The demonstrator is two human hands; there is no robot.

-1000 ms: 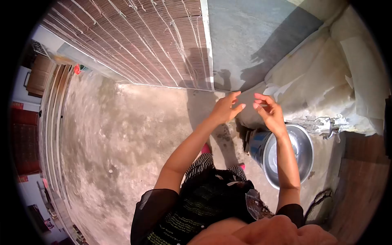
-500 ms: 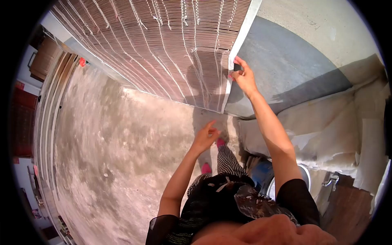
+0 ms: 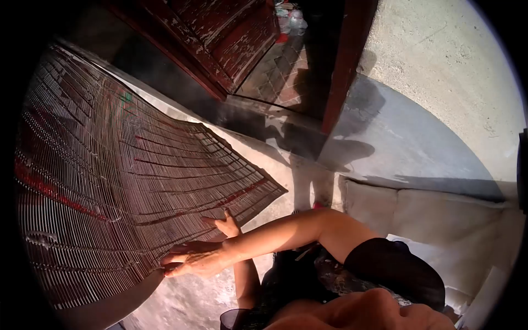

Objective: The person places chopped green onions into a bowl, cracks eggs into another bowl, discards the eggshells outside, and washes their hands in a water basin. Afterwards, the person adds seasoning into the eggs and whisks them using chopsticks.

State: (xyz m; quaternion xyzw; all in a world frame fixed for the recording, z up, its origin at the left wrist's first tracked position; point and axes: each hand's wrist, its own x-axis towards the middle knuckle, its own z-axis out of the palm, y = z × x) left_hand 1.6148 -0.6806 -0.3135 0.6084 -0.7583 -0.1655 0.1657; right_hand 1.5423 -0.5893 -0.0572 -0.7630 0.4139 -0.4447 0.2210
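Note:
A large brown slatted blind (image 3: 170, 165), with thin slats tied by rows of knotted cords, fills the left side and hangs tilted, its pointed corner toward the middle. My right hand (image 3: 198, 258) reaches across my body, its fingers closed on the blind's near edge. Just beyond it, my left hand (image 3: 228, 225) is at the same edge, a finger and thumb over the slats. The rest of its fingers are hidden. My right forearm passes over the left one. Red stains and a small green patch mark the slats.
Behind the blind stands a worn red wooden door (image 3: 214, 49), ajar, with a raised sill (image 3: 275, 110) and a tiled floor (image 3: 275, 74) beyond. A grey-and-cream wall (image 3: 418, 132) is at right. Pale sheeting (image 3: 429, 220) covers something low along it.
The blind has swung left and turned, revealing the doorway. My right hand has moved from its white-bordered right edge across to the left. My left hand has risen to the blind.

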